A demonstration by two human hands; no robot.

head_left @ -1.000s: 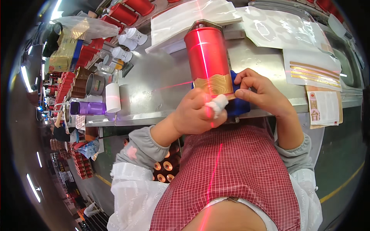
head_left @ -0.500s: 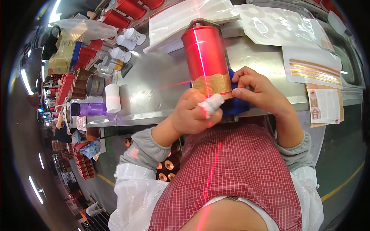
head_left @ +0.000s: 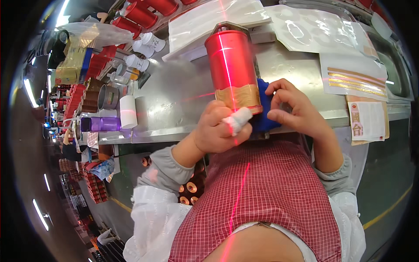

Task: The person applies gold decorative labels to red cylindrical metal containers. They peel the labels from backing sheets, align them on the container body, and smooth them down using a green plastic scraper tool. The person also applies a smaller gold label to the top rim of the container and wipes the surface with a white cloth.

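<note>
A glossy red cylinder [head_left: 231,59] with a gold band [head_left: 240,97] around its near end lies in front of me, its far end against a dark angular holder [head_left: 227,25]. My left hand [head_left: 220,129] is closed on a bunched white cloth [head_left: 239,118], which is at the cylinder's near edge, by the gold band. To the right of that end, my right hand [head_left: 299,109] is off the cylinder with bent fingers apart and nothing in them. A blue piece [head_left: 267,118], partly hidden, sits between the cylinder and that hand.
The metal worktop [head_left: 174,94] carries clear plastic sheets [head_left: 305,28] at the far right and a sheet with gold strips [head_left: 355,81]. On the left stand a white roll [head_left: 128,111], a purple bottle [head_left: 101,124] and white bottles [head_left: 152,41]. A sink [head_left: 395,65] lies far right.
My right hand has drawn back to the right from the cylinder's near end, and its fingers have parted. The left hand with the cloth has barely moved.
</note>
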